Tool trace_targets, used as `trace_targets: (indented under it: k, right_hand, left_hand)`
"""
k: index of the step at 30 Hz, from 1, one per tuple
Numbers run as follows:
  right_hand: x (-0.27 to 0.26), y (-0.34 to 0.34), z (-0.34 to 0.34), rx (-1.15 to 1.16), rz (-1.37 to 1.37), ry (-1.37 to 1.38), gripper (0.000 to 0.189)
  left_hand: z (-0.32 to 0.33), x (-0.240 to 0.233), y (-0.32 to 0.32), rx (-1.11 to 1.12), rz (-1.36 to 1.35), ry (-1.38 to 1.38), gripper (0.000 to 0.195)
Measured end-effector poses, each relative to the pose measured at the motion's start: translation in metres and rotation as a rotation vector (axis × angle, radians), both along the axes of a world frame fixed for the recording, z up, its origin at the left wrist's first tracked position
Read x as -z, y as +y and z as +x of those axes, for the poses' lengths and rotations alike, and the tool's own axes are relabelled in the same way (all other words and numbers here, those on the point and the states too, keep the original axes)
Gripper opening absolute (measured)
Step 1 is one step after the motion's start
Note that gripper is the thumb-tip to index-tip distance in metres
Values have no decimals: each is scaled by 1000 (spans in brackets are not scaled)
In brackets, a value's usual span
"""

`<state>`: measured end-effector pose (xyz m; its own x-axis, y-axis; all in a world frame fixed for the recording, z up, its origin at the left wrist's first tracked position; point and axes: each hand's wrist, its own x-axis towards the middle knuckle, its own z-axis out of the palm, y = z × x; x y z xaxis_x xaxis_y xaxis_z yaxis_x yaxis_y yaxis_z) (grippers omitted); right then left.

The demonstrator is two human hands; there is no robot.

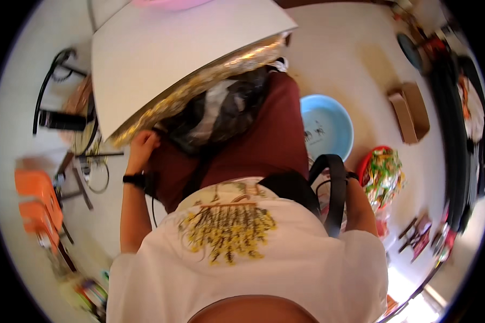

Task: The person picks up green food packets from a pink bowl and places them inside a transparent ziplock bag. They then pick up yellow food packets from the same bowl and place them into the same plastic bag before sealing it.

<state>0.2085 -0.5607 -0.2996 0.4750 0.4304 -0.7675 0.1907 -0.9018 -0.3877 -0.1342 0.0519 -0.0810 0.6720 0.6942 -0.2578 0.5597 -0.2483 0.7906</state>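
My left hand point(144, 142) is at the left, its fingers curled beside the shiny gold fringe point(161, 107) under the edge of a white table point(178, 48). Whether it grips anything I cannot tell. It lies close to my left knee, in dark red trousers point(242, 149). A crumpled dark plastic bag point(226, 109) sits between my legs, partly beneath the table. My right arm reaches down at my right side, behind a black curved band point(334, 189); the right hand itself is out of view. Near that arm stands a light blue basin point(327, 121) on the floor.
A red basin point(363, 169) holding colourful wrapped items point(384, 173) stands at the right. Beyond it are an open cardboard box point(412, 113) and a small folding stool point(416, 236). To the left stand an orange plastic chair point(40, 202) and a black-framed object point(48, 89).
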Motion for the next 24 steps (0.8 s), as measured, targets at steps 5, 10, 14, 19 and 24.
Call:
trace_targets:
  k: [5, 10, 14, 19, 24]
  right_hand:
    - [-55, -25, 94, -68, -48, -209, 19]
    - [-119, -11, 171, 774, 703, -438, 21]
    - [-211, 41, 234, 524, 885, -803, 20]
    - [-326, 238, 210, 254, 919, -955, 18]
    - [-371, 413, 157, -17, 1101, -1038, 15]
  left_hand:
    - [-6, -14, -10, -160, -108, -114, 12]
    - [-10, -8, -15, -261, -199, -239, 11]
    - [12, -26, -17, -191, -27, -505, 10]
    - [41, -75, 0, -200, 329, -488, 11]
    - [87, -66, 38, -215, 796, -415, 22]
